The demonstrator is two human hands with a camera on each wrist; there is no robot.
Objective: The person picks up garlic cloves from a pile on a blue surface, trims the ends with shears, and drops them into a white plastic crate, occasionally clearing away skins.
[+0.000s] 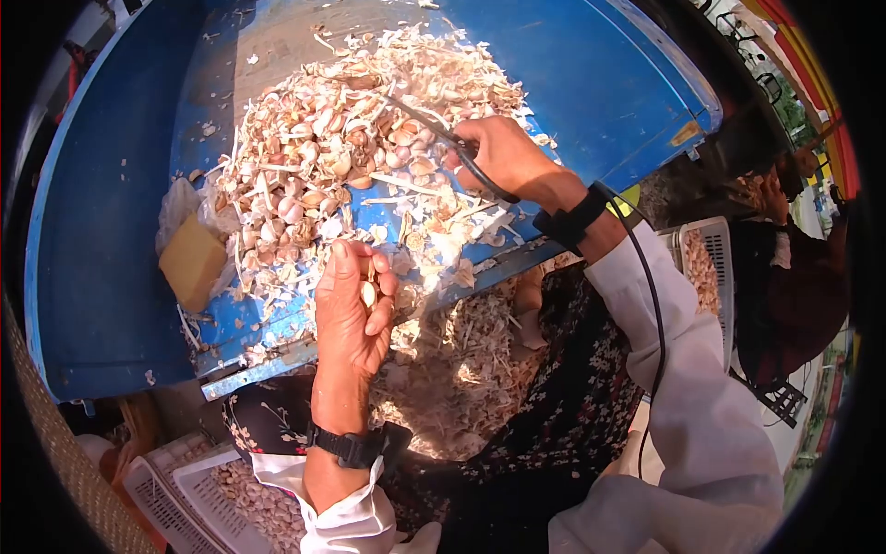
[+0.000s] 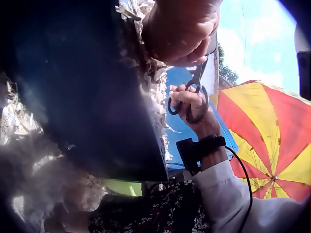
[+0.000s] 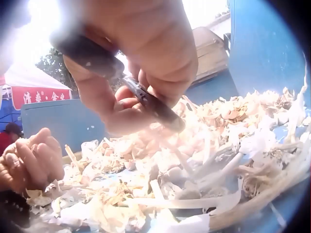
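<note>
My left hand (image 1: 346,314) is palm up near the front edge of the blue tray (image 1: 591,83), its fingers curled round a pale garlic clove (image 1: 368,294). Over the right part of a large garlic heap (image 1: 305,138), my right hand (image 1: 521,162) grips a pair of dark-handled scissors (image 1: 482,174). The blades point away to the upper left, above the heap. From the left wrist, the black handle loops of the scissors (image 2: 204,104) show round the right hand's fingers. Dry skins and cut stalks (image 1: 397,183) lie between the two hands.
A yellow block (image 1: 193,263) and a clear plastic bag (image 1: 177,210) are at the heap's left. White crates of cloves stand low left (image 1: 198,480) and at the right (image 1: 726,268). Skins (image 1: 452,379) fill the lap. A red and yellow umbrella (image 2: 262,126) is behind.
</note>
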